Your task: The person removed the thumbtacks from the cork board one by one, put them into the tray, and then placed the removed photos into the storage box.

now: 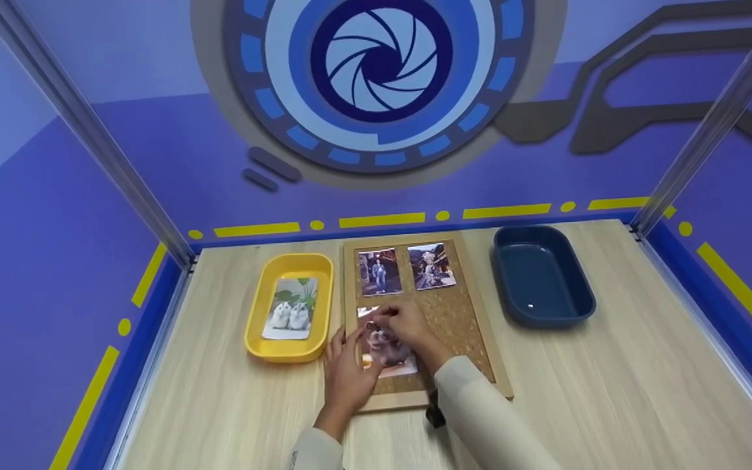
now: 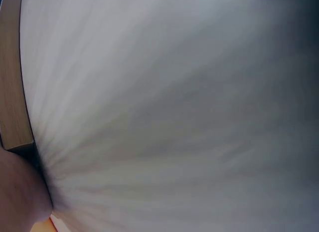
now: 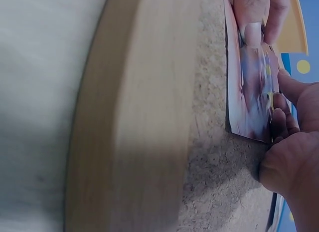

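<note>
On the cork board (image 1: 467, 326) lies a photo of a mouse-like animal (image 1: 389, 352). My left hand (image 1: 348, 375) rests at the photo's left and lower side, its fingers fairly straight; the thumb presses the print in the right wrist view. My right hand (image 1: 408, 326) is at the photo's upper part, fingers curled with thumb and forefinger close together. Whatever may be between those fingertips is hidden. Above are two more prints, a photo of a standing person (image 1: 380, 271) and a photo of a figure in a street (image 1: 431, 266). A sleeve fills most of the left wrist view.
Left of the board stands a yellow tray (image 1: 255, 333) with a photo of two white animals (image 1: 290, 310) inside. A dark blue tray (image 1: 539, 261) on the right holds a tiny bright spot, too small to identify. Panels with metal posts (image 1: 709, 124) enclose the table (image 1: 617, 391).
</note>
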Action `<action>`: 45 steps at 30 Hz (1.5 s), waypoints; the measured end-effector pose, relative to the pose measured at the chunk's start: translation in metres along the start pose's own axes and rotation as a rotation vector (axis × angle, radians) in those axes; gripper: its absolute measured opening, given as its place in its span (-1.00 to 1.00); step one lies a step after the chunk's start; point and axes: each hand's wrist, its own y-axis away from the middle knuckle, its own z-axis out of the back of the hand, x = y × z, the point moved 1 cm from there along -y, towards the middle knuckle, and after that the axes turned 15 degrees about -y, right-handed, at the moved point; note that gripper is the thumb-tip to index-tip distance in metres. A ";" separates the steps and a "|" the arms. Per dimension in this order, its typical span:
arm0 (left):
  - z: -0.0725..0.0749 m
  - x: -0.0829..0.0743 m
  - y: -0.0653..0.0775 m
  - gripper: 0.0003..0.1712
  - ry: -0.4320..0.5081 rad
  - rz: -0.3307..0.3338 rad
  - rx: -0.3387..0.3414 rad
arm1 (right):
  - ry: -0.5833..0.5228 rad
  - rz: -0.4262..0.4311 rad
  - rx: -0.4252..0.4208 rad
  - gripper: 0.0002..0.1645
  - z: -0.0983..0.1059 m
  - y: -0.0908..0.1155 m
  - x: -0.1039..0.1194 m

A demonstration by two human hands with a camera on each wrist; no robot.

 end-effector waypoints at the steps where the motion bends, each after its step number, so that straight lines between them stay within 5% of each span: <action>1: 0.000 0.000 0.000 -0.20 0.001 0.002 -0.001 | 0.000 -0.003 -0.004 -0.92 0.000 0.000 -0.001; 32: -0.001 -0.002 0.001 -0.17 0.001 -0.009 0.000 | -0.162 -0.090 -0.062 -0.87 0.005 0.002 -0.003; 45: 0.001 -0.001 0.001 -0.19 0.004 0.006 -0.009 | -0.320 -0.143 -0.062 -0.84 0.007 0.003 0.000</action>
